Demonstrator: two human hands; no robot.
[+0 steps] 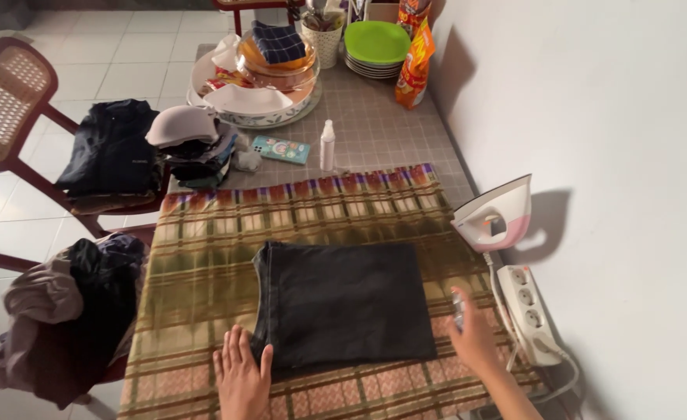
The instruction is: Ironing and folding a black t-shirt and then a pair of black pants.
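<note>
While the left hand lies flat and open at the lower centre of the frame, its fingers spread and its thumb touching the lower left corner of the dark folded garment, it grips nothing. That garment sits in the middle of the lower half, spread on a plaid cloth that covers the near part of the table. Reaching in from the lower right, the right hand hovers just beside the garment's right edge; its fingers curl round a small pale object, too blurred to name. So the garment lies between the two hands, touched by the left and close to the right.

Standing on its heel at the right of the frame is a white and pink iron, with a white power strip just below it along the wall. Further up the table are a small white bottle, a phone, a pile of folded clothes, a glass dish and green plates. At the left, chairs hold more dark clothing.
</note>
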